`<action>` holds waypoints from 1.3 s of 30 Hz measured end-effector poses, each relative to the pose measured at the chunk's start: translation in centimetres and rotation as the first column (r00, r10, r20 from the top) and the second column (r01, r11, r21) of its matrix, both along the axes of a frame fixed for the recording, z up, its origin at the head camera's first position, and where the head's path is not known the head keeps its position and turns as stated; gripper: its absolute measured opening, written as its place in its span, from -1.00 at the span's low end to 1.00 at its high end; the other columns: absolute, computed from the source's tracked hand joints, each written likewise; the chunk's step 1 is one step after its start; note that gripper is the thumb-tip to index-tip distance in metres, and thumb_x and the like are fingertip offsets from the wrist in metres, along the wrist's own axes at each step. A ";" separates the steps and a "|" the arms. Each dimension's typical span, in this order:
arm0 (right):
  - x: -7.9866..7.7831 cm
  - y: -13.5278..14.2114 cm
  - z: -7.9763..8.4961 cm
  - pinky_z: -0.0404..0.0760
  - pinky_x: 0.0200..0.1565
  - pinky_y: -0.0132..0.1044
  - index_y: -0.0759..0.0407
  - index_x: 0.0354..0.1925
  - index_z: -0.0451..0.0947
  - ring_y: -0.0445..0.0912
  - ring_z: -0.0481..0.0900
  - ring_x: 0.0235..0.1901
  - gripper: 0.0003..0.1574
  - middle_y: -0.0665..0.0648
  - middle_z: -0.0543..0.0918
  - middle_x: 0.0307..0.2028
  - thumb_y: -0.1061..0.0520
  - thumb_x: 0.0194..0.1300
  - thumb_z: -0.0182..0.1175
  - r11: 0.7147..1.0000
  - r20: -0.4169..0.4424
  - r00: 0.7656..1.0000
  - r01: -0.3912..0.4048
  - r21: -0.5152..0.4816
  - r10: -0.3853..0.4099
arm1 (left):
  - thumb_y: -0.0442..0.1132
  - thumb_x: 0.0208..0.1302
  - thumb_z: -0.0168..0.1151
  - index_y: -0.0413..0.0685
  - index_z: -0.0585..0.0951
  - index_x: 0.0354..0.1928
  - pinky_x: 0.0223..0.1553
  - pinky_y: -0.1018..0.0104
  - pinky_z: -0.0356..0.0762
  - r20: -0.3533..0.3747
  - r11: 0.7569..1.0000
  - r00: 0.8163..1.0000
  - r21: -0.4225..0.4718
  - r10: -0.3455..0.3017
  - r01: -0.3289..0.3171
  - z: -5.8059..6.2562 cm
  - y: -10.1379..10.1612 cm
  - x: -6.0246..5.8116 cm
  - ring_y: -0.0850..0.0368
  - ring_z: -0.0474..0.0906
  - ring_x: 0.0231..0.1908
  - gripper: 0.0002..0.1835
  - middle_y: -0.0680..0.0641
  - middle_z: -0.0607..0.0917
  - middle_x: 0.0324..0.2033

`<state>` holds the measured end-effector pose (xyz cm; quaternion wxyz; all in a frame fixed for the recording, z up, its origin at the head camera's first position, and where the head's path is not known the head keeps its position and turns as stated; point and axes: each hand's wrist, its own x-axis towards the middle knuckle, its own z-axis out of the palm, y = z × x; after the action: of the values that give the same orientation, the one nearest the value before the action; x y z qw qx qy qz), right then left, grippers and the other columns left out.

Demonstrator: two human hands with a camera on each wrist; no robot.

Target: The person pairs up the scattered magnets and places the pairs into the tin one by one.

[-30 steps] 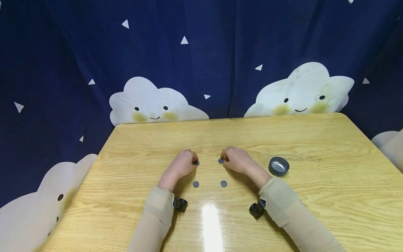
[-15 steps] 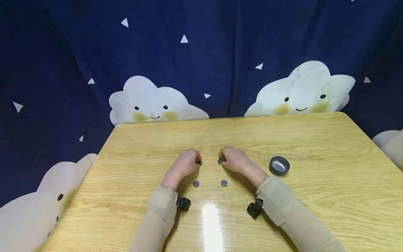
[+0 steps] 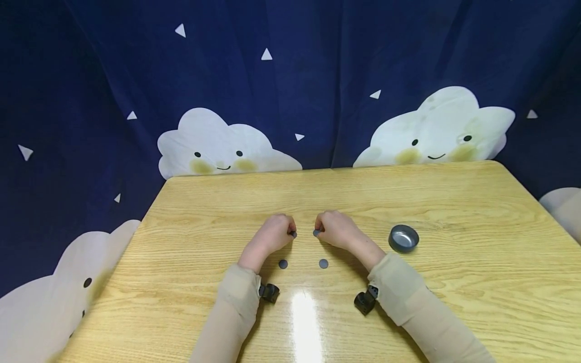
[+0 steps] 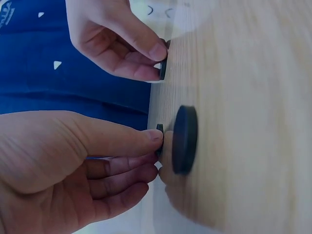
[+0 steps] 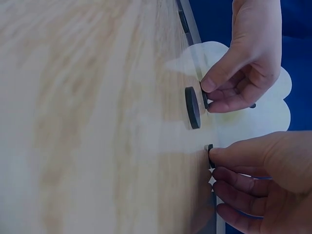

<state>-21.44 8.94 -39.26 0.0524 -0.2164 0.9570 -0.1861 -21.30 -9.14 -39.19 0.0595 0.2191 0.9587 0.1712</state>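
Observation:
Near the middle of the table, my left hand (image 3: 272, 234) pinches a small dark grey disc (image 3: 294, 234) between thumb and forefinger. In the left wrist view that disc (image 4: 160, 139) stands on edge close to the wood. Facing it, my right hand (image 3: 338, 230) pinches a matching disc (image 3: 316, 232); the right wrist view has this disc (image 5: 210, 157) under the thumb. Fingers cover part of both held discs. A short gap separates the hands. Closer to me, two more discs lie flat, a left one (image 3: 283, 263) and a right one (image 3: 323, 263), touched by neither hand.
A small round dark tin (image 3: 403, 238) with a shiny inside stands right of my right hand. The wooden table (image 3: 218, 201) reaches back to a navy curtain (image 3: 317, 75) printed with clouds. Each wrist bears a small black camera.
My left hand has slid rightward with its disc, narrowing the gap to the right hand. My right hand has shifted slightly left with its disc. The two flat discs and the tin stay in place.

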 end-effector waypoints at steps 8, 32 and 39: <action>0.0 -0.4 -0.1 0.45 -0.36 -0.29 0.15 -0.41 0.58 -0.13 0.44 -0.46 -0.91 0.02 0.55 -0.48 0.18 0.04 0.28 1.000 0.010 1.000 -0.002 -0.015 0.002 | -0.38 0.05 0.26 -0.16 0.61 -0.40 -0.32 0.34 0.42 -0.032 1.000 0.999 -0.004 -0.029 0.028 0.0 0.5 0.0 0.15 0.42 -0.41 -0.95 -0.04 0.55 -0.49; 0.1 -1.1 -0.1 0.42 -0.39 -0.31 0.18 -0.43 0.56 -0.14 0.42 -0.50 -0.92 0.02 0.53 -0.51 0.20 0.04 0.27 0.999 0.018 0.999 -0.033 -0.029 0.034 | -0.37 0.05 0.26 -0.17 0.61 -0.38 -0.34 0.36 0.41 -0.027 0.998 0.998 -0.012 -0.059 0.059 0.1 1.6 0.0 0.15 0.43 -0.39 -0.94 -0.04 0.56 -0.46; 0.0 -1.2 -0.3 0.43 -0.38 -0.30 0.19 -0.42 0.57 -0.13 0.42 -0.48 -0.90 0.05 0.54 -0.50 0.20 0.03 0.29 0.999 -0.001 0.999 -0.043 -0.031 0.042 | -0.39 0.02 0.28 -0.18 0.61 -0.41 -0.34 0.35 0.42 -0.049 0.998 0.997 -0.010 -0.068 0.067 0.2 1.9 0.1 0.13 0.45 -0.40 -0.94 -0.03 0.55 -0.49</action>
<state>-21.39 7.76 -39.55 0.0527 -0.2376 0.9491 -0.1998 -21.22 -7.23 -39.02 0.0426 0.2551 0.9527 0.1595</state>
